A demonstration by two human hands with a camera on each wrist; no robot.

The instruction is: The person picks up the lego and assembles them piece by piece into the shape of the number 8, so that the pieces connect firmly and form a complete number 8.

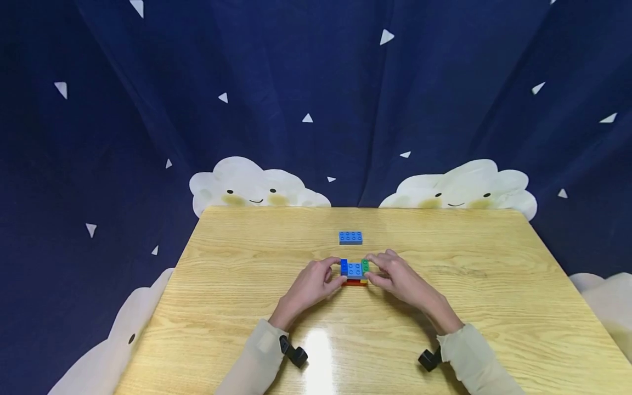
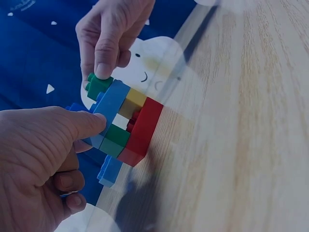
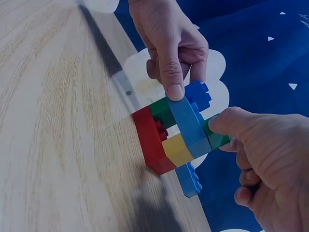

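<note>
A small stack of toy building bricks stands on the table in front of me. Its base is a red brick (image 2: 146, 128), with a yellow brick (image 3: 177, 149) and a lower green brick (image 2: 115, 138) at its two ends. A light blue brick (image 1: 354, 269) bridges these. On top sit a dark blue brick (image 1: 343, 267) at the left and an upper green brick (image 1: 365, 266) at the right. My left hand (image 1: 310, 282) pinches the dark blue brick, its thumb tip overlapping the light blue one. With thumb and fingers, my right hand (image 1: 406, 280) pinches the upper green brick.
Behind the stack lies a separate blue brick (image 1: 350, 237) with studs up. The wooden table (image 1: 237, 263) extends to both sides, and a dark blue curtain (image 1: 276, 66) with white clouds hangs beyond its far edge.
</note>
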